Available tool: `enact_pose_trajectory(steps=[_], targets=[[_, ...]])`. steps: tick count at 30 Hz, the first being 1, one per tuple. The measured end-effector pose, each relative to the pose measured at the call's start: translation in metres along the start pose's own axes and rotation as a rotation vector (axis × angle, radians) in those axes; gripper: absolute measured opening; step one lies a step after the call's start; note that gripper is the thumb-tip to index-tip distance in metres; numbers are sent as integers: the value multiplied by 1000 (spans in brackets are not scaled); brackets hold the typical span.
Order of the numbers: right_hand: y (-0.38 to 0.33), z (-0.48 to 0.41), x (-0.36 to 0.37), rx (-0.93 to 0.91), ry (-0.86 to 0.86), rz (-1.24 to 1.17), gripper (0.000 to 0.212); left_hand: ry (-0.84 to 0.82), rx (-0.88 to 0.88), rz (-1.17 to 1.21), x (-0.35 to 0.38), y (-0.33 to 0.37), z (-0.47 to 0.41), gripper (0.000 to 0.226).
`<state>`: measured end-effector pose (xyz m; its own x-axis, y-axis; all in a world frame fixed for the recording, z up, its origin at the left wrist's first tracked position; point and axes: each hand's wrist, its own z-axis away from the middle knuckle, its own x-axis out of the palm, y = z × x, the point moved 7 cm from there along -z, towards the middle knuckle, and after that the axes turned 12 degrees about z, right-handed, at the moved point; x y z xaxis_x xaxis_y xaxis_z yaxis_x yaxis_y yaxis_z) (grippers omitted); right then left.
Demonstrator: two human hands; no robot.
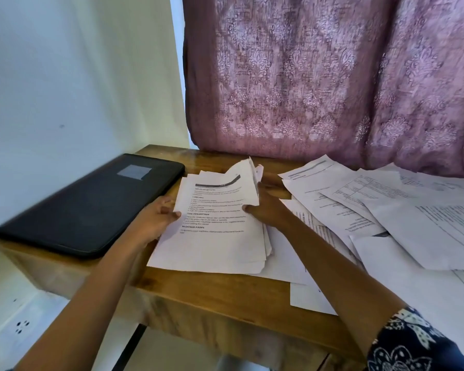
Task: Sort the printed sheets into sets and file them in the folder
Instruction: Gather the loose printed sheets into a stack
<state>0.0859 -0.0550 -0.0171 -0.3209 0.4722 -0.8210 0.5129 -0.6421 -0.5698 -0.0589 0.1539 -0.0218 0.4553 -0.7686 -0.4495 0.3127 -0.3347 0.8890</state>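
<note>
I see a pink curtain (319, 76) hanging at twelve o'clock behind the wooden counter (212, 295). Loose sheets (386, 210) sprawl overlapping across the counter at three o'clock. The black folder (91, 204) lies closed and flat at nine o'clock, just beside the stack (217, 231), which sits mid-counter with its far right corner curled up. A patterned sleeve (418, 344) shows at five o'clock. The left grip (158, 212) curls round the stack's nine-o'clock edge; the right grip (265, 207) pinches its three-o'clock edge, thumb on the top page.
</note>
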Motion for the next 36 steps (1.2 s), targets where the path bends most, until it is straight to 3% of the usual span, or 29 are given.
enact_pose_trajectory(steps=[5,8,11,13,14,16,18,20,25,31,34,36], targets=[[-3,-10,-5,108,130,-66,38,-35,31,45,2,5,-7,54],[-9,-15,-1,103,140,-115,38,-36,39,-36,2,11,-25,57],[-12,-18,-1,159,113,-338,37,17,65,-131,-8,17,-39,57],[-9,-19,4,245,60,-527,39,70,172,-181,-16,22,-27,60],[-10,-17,7,273,19,-630,40,42,261,-183,-16,23,-16,64],[-16,-13,13,288,-56,-828,40,-195,410,-204,1,19,16,77],[-18,-8,17,297,-94,-892,36,-445,498,-504,26,5,43,89],[-18,-7,17,301,-94,-881,34,-460,557,-757,32,-7,38,83],[-5,-4,13,355,-69,-913,31,-304,613,-871,25,-2,7,86],[-10,-3,14,329,-125,-875,33,-299,540,-757,22,-10,4,95],[-15,7,-9,273,-25,-664,35,-229,542,-655,17,-3,2,95],[-12,20,-34,197,59,-497,50,-149,602,-525,28,17,9,83]])
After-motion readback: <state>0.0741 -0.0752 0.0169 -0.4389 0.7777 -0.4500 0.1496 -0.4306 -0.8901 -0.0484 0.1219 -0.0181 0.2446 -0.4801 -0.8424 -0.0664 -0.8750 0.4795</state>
